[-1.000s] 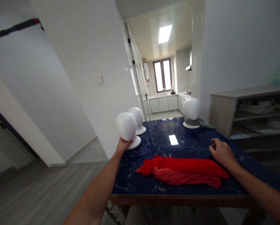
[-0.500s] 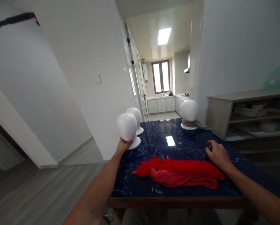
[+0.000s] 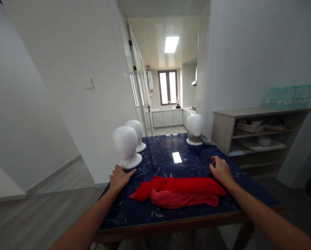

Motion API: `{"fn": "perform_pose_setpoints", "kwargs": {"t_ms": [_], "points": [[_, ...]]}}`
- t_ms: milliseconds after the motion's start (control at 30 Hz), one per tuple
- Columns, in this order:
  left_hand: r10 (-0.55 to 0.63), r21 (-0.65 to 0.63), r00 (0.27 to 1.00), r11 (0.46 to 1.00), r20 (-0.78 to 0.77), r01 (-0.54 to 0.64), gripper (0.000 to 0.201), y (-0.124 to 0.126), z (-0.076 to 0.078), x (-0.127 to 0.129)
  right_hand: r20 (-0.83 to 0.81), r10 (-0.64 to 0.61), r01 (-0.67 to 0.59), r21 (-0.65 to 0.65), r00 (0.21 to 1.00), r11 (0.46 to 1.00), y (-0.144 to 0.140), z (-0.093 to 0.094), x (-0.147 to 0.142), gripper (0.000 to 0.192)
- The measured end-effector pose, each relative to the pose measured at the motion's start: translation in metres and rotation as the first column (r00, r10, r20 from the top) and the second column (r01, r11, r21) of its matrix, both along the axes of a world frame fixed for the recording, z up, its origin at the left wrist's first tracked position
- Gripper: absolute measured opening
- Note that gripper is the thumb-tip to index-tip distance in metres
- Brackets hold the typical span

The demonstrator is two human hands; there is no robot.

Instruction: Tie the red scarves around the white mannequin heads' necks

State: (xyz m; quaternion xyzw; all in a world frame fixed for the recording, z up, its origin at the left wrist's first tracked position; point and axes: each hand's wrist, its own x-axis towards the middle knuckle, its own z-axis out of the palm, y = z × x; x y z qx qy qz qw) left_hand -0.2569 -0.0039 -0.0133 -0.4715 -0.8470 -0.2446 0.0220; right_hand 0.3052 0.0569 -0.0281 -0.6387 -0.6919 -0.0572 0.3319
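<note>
The red scarf lies bunched in a long, loose heap across the near part of the blue marble table, running from left to right. Measured from that scarf, the left hand rests flat on the table just beside its left end, fingers loosely spread and holding nothing; its fingertips lie close to the base of the nearest white mannequin head, though whether they touch it is not clear. The right hand sits at the scarf's right end, just behind the fabric, palm down with the fingers bent and slightly apart, gripping nothing; its heel seems to meet the cloth's edge. Beyond the scarf to the left, a second white head stands right behind the first. Farther back and to the right of the scarf, a third white head stands upright with a grey cloth wound about its neck and trailing rightward on the table.
</note>
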Motion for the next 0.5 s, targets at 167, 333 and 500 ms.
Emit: {"fn": "perform_pose_setpoints", "kwargs": {"t_ms": [167,333,500], "points": [[-0.029,-0.088,0.998,0.996,-0.055,0.024,0.116,-0.012,-0.002,0.006,-0.048,0.023,-0.025,-0.026,0.999,0.999,0.02,-0.005,0.005,0.025],[-0.036,-0.088,0.995,0.996,-0.097,0.028,0.109,-0.012,-0.001,0.008,-0.016,0.012,-0.012,-0.004,1.0,1.0,0.076,0.012,0.002,0.043],[-0.024,-0.101,0.993,0.995,-0.117,0.012,0.105,-0.012,-0.005,0.009,-0.026,-0.08,0.077,-0.075,0.996,0.994,0.145,0.039,-0.003,0.059]]}}
